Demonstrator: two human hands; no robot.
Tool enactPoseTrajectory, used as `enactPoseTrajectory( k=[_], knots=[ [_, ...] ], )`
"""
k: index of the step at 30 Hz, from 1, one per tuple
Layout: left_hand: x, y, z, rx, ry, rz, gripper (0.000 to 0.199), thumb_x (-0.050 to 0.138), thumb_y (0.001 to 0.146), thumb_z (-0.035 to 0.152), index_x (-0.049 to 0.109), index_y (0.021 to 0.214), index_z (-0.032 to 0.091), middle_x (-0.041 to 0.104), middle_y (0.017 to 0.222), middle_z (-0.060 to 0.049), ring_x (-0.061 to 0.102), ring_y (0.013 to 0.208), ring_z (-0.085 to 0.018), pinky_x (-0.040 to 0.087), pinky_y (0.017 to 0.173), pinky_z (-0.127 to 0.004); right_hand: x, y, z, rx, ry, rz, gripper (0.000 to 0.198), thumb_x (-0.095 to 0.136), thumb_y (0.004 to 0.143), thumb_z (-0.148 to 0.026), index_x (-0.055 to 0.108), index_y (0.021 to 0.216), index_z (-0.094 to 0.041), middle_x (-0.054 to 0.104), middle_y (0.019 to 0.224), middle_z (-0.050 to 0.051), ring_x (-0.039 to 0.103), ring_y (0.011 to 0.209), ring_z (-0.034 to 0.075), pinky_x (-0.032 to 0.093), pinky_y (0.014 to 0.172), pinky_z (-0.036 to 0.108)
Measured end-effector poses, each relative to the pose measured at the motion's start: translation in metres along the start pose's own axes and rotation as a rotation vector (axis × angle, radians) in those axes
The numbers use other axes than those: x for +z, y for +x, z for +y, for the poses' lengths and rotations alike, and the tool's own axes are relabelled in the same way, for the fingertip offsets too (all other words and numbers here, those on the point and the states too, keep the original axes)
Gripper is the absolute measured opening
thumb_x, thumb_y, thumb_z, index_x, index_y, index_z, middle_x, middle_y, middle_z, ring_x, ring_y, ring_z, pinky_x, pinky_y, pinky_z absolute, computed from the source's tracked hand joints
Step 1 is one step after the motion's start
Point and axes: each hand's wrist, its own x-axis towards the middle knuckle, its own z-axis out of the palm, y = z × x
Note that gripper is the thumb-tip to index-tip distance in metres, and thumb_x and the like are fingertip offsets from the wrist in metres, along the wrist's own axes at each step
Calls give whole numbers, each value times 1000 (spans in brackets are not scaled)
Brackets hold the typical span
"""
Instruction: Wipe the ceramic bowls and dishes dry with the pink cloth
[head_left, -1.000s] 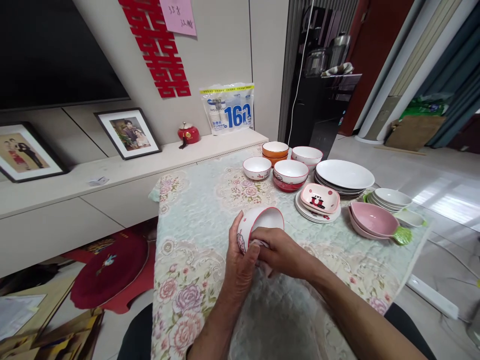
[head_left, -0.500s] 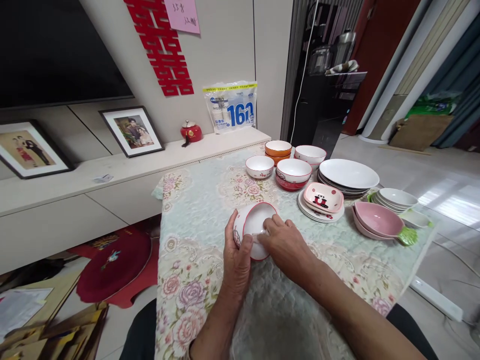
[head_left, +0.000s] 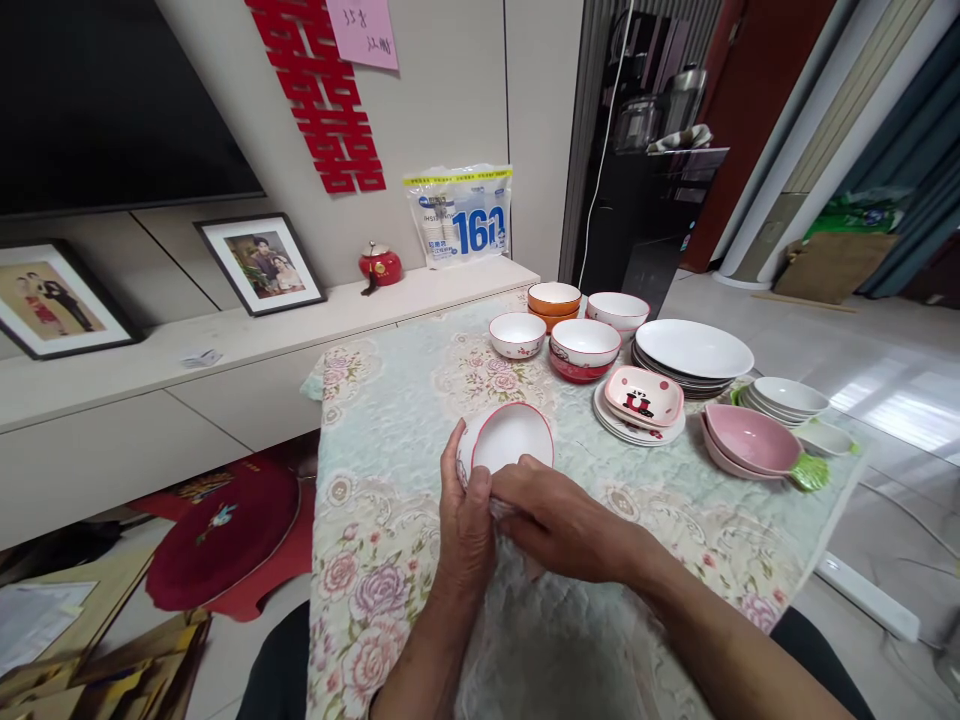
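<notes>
Head view | red-rimmed bowl (head_left: 517, 435) over worktop (head_left: 397, 380); left hand (head_left: 466, 515) clasps its eight-o'clock wall | right hand (head_left: 562, 510) curled at five o'clock, grip unclear to me | probably slick, breakable: I'd cradle the wall

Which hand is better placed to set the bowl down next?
Probably the left hand: it grips the bowl by its side, thumb at the rim, while the right hand lies across the near rim, its grip mostly hidden.
</notes>
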Motion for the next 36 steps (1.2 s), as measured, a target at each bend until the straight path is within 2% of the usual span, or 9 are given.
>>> enactPoseTrajectory(
  k=[2, 5, 9, 14, 18, 21, 28, 32, 36],
  knots=[
    [-1, 2, -2, 3, -17, 1, 68, 63, 85, 49, 42, 146, 28, 60, 136, -9, 61, 116, -29, 49, 97, -40, -3, -1, 0, -45, -23, -34, 12, 59, 85, -13, 58, 97, -17, 64, 93, 4, 51, 81, 17, 36, 79, 32],
    [-5, 7, -7, -14, -54, -8, 64, 59, 88, 52, 43, 144, 27, 62, 130, -8, 63, 110, -25, 49, 93, -36, 3, -2, 4, 27, -258, -18, 22, 59, 84, -9, 60, 103, -19, 64, 98, 6, 49, 89, 21, 32, 73, 34],
    [-9, 13, -12, -24, -76, 31, 56, 62, 87, 52, 50, 134, 25, 66, 116, -5, 64, 102, -22, 50, 90, -35, 15, -1, 16, 57, -496, 25, 16, 52, 90, -6, 62, 87, -19, 62, 92, 8, 46, 90, 23, 28, 71, 37],
    [-8, 10, -14, -60, -109, 3, 62, 72, 80, 46, 47, 132, 25, 64, 118, -7, 66, 102, -23, 53, 90, -38, 21, 2, 19, 7, -413, 130, 20, 54, 88, -4, 64, 97, -19, 61, 87, 5, 43, 84, 21, 30, 70, 34],
    [-4, 6, -18, -56, -171, -50, 76, 74, 79, 42, 36, 142, 27, 60, 132, -11, 61, 120, -27, 49, 100, -40, 27, 6, 11, 78, -273, 235, 16, 51, 89, -4, 62, 83, -14, 63, 85, 6, 45, 80, 19, 35, 75, 32],
    [-2, 4, -19, -46, -179, -87, 70, 69, 84, 41, 35, 144, 28, 54, 142, -11, 54, 130, -27, 43, 108, -40, 29, 9, 7, 145, -202, 278, 13, 53, 91, -9, 59, 80, -15, 62, 84, 6, 45, 78, 18, 36, 73, 31],
    [-1, 4, -13, -40, -163, -13, 62, 63, 86, 49, 42, 140, 26, 67, 116, -7, 67, 102, -24, 49, 97, -42, 21, 4, 13, 39, -278, 62, 12, 57, 87, -7, 59, 94, -17, 64, 93, 5, 48, 85, 19, 31, 70, 32],
    [-4, 7, -14, -62, -158, -20, 58, 66, 85, 46, 47, 135, 24, 66, 119, -7, 66, 104, -24, 50, 95, -40, 15, 0, 19, 62, -491, 26, 16, 51, 92, -6, 62, 90, -18, 64, 92, 7, 49, 89, 23, 30, 76, 38],
    [-9, 10, -16, -29, -50, -29, 58, 66, 85, 47, 48, 135, 23, 65, 123, -10, 65, 108, -25, 52, 93, -40, 11, -2, 25, 73, -525, 54, 18, 51, 92, -6, 63, 86, -18, 64, 90, 6, 50, 91, 23, 29, 89, 44]
  ],
)
